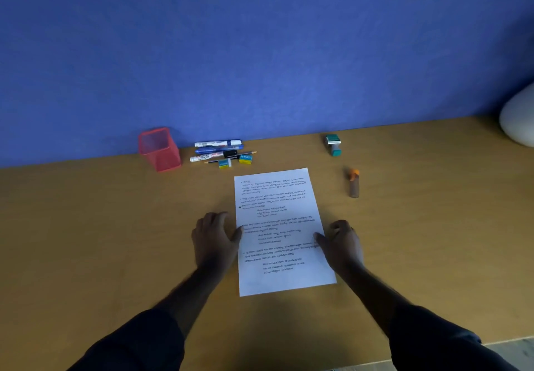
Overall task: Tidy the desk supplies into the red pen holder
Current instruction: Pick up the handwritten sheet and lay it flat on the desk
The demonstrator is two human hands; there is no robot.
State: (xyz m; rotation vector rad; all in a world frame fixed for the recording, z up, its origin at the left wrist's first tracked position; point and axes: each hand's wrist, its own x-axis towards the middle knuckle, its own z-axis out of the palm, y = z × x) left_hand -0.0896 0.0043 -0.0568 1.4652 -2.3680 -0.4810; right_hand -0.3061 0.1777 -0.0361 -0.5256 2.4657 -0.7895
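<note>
A red mesh pen holder (159,149) stands at the back of the wooden desk, by the blue wall. Just right of it lies a cluster of supplies: a white marker (217,143), a blue pen (213,149), a second white marker (212,156), a pencil (248,153) and two small erasers (224,163) (245,159). A printed sheet of paper (281,230) lies in the middle of the desk. My left hand (215,236) rests at its left edge and my right hand (341,240) at its right edge, thumbs touching the paper, nothing held.
A teal stamp (333,145) sits at the back right. A small brown tube with an orange cap (353,183) lies right of the paper. A white rounded object (518,116) is at the far right edge. The desk's front edge (505,340) runs bottom right.
</note>
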